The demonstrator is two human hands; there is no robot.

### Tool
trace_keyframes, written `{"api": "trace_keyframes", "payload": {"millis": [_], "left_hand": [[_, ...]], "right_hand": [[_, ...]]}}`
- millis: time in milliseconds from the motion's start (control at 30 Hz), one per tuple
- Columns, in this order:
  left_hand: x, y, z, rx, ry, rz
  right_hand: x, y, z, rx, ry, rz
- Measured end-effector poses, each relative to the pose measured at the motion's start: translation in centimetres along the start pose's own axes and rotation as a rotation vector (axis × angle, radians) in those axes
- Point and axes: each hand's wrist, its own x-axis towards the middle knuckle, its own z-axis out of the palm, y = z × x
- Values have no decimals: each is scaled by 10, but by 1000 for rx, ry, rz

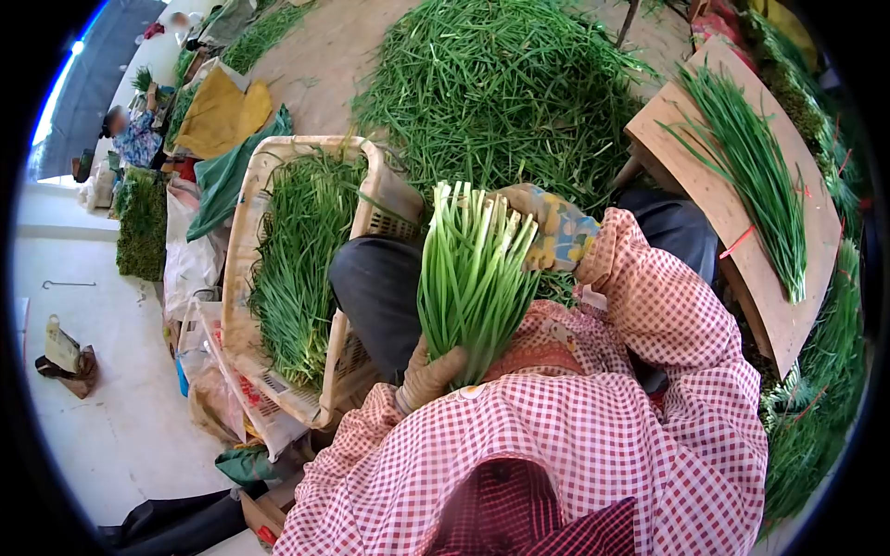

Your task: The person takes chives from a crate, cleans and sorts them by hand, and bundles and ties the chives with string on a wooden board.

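Observation:
A thick bunch of garlic chives [475, 287] stands in front of my chest, its pale cut ends up and its green leaves toward me. My left hand [432, 378], in a tan glove, is closed round the leafy lower end. At the upper right, my right hand [547, 221], in a glove with a patterned cuff, grips beside the white ends; the bunch and glove hide some of its fingers. Left of my knee, a plastic crate [371, 176] holds more chives [301, 269]. A large heap of loose chives [505, 93] lies on the floor ahead.
At my right, a wooden board [774, 120] carries another bunch of chives [756, 176] and a red tie [737, 241]. More tied greens [816, 398] lie beyond it. Bags [218, 371] crowd the crate's left side. Another person [139, 130] sits far left.

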Motion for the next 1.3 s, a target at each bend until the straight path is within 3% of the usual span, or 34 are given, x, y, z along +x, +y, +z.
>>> {"api": "trace_keyframes", "payload": {"millis": [233, 267, 333, 367, 400, 467, 567, 600, 667, 733, 800, 867, 933, 1033, 1133, 1167, 1267, 1300], "left_hand": [[0, -3, 2, 17, 21, -57], [1, -5, 0, 12, 26, -56], [5, -7, -1, 29, -1, -21], [6, -6, -2, 24, 0, -19], [5, -3, 0, 20, 7, -36], [5, 1, 3, 9, 23, -55], [6, 3, 1, -36, 38, -105], [6, 2, -2, -33, 48, -110], [7, 3, -3, -37, 60, -106], [6, 5, -1, -76, 61, -130], [7, 3, -6, -77, 81, -157], [11, 2, -11, -82, 95, -190], [16, 4, -17, -26, -9, -240], [17, 5, -15, -100, -33, -275], [21, 5, -14, -129, -35, -265], [21, 5, -16, -136, -29, -268], [22, 2, -18, -153, -26, -273], [23, 4, -15, -153, -20, -277]], "right_hand": [[-17, 19, -5, 234, 151, -86], [-21, 18, -7, 472, -160, -75], [-23, 23, -6, 800, -516, -141], [-40, 15, -10, 579, -118, -158], [-41, 19, -9, 508, -70, -219], [-29, 25, -31, 588, -243, -106], [6, 3, -71, 107, -656, -513], [-3, -28, -47, -174, -299, -541], [-20, -93, 6, -744, 348, -261], [-10, -142, 35, -805, 963, -136], [-13, -167, 16, -777, 398, -53], [-10, -166, 26, -1138, 110, 37], [9, -153, 45, -1150, -104, 158], [21, -149, 75, -768, -9, 553], [38, -124, 72, -1023, -201, 723], [39, -115, 71, -961, -98, 790], [36, -84, 35, -337, -270, 549], [34, -71, 38, -686, -142, 391]]}}
